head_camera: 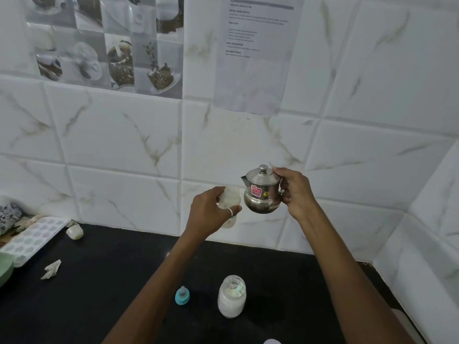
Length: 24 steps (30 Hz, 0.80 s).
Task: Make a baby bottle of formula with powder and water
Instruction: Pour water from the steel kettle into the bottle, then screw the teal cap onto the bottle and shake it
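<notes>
From the head camera, the left hand (211,214) is gripping a clear baby bottle (229,202) raised above the black desk (99,294). The right hand (295,192) is holding a small steel pot (262,194), spout just beside the bottle. A powder jar (232,296) and teal teat (182,295) are standing below.

Shiny steel pot (262,194), black countertop (124,281)

Dim, cool, even light falls with faint shadows. The steel pot (262,192) shows small highlights. Wall tile lines (372,120) bend toward the edges, and the printed sheet (255,53) reads soft and blurred.
</notes>
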Each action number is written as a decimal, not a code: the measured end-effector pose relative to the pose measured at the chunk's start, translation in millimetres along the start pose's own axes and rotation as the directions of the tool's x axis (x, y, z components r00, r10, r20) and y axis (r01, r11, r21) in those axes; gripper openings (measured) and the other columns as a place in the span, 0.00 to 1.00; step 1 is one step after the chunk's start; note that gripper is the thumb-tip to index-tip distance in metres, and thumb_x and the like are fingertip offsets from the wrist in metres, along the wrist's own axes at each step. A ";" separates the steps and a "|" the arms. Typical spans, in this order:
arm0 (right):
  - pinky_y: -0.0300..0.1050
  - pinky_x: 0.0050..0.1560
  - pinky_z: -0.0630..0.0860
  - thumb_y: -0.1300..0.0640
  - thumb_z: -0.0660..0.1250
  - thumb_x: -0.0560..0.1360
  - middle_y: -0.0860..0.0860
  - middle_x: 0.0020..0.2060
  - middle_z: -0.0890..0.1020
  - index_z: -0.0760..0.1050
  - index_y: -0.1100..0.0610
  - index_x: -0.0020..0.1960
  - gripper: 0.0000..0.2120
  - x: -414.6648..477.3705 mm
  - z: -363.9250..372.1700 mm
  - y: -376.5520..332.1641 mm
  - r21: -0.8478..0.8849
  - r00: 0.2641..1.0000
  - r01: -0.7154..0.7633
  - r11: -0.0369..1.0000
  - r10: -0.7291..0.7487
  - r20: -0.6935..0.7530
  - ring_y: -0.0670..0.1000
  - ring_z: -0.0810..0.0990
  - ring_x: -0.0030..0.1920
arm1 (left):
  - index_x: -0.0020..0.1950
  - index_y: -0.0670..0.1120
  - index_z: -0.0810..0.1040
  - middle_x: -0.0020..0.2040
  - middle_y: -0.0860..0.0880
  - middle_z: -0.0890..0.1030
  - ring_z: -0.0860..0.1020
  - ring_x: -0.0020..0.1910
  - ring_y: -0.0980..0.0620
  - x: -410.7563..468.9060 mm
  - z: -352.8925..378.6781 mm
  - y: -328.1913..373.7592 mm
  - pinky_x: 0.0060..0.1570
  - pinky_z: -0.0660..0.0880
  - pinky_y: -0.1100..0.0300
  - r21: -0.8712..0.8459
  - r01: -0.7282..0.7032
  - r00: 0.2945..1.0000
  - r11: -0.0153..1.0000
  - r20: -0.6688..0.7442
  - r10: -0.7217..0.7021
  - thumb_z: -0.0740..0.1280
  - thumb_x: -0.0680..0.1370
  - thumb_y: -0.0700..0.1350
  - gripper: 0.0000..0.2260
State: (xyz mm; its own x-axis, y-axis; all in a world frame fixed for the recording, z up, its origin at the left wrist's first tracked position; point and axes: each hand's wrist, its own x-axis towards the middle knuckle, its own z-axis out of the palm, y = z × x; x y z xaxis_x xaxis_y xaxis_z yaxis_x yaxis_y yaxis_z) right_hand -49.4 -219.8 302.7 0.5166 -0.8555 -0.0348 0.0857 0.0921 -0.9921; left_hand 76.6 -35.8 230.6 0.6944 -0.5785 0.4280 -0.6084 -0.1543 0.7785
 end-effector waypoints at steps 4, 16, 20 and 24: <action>0.39 0.23 0.57 0.51 0.76 0.69 0.48 0.29 0.67 0.77 0.54 0.36 0.10 2.1 -22.2 13.8 0.071 1.000 0.004 0.997 -0.002 -0.028 0.47 0.62 0.28 | 0.65 0.48 0.79 0.56 0.53 0.83 0.80 0.52 0.54 -5.0 4.8 -2.8 0.54 0.78 0.58 0.004 0.003 1.000 1.000 -0.008 -0.003 0.78 0.67 0.58 0.29; 0.47 0.47 0.77 0.61 0.71 0.75 0.51 0.38 0.87 0.83 0.59 0.45 0.02 -18.5 -102.2 183.8 0.161 0.949 -0.236 0.958 0.263 -0.173 0.56 0.84 0.47 | 0.67 0.48 0.78 0.58 0.53 0.82 0.80 0.56 0.57 -39.1 31.6 -27.2 0.57 0.80 0.58 -0.029 0.038 0.999 0.999 -0.015 -0.038 0.79 0.69 0.55 0.29; 0.45 0.41 0.76 0.63 0.69 0.76 0.53 0.36 0.85 0.83 0.61 0.43 0.05 -23.8 -115.6 241.9 0.163 0.916 -0.336 0.928 0.362 -0.171 0.52 0.82 0.39 | 0.66 0.48 0.78 0.58 0.53 0.82 0.80 0.56 0.56 -54.6 42.7 -40.8 0.56 0.80 0.60 -0.029 0.078 0.997 0.997 -0.022 -0.079 0.79 0.70 0.52 0.27; 0.40 0.37 0.75 0.64 0.68 0.76 0.49 0.31 0.83 0.81 0.58 0.38 0.08 -22.9 -121.1 282.5 0.187 0.891 -0.377 0.907 0.411 -0.194 0.48 0.80 0.35 | 0.66 0.49 0.77 0.57 0.54 0.82 0.81 0.55 0.58 -70.0 53.6 -57.7 0.55 0.77 0.68 0.000 0.124 0.992 0.992 -0.012 -0.124 0.78 0.69 0.54 0.27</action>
State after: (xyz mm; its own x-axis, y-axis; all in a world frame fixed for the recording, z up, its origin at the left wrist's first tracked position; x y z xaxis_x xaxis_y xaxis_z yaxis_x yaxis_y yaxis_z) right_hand -140.2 -235.9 8.6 0.3305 -0.8230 -0.4619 0.0421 0.5018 -0.8640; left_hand 42.5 -29.3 131.2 0.7689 -0.5452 0.3340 -0.5180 -0.2248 0.8253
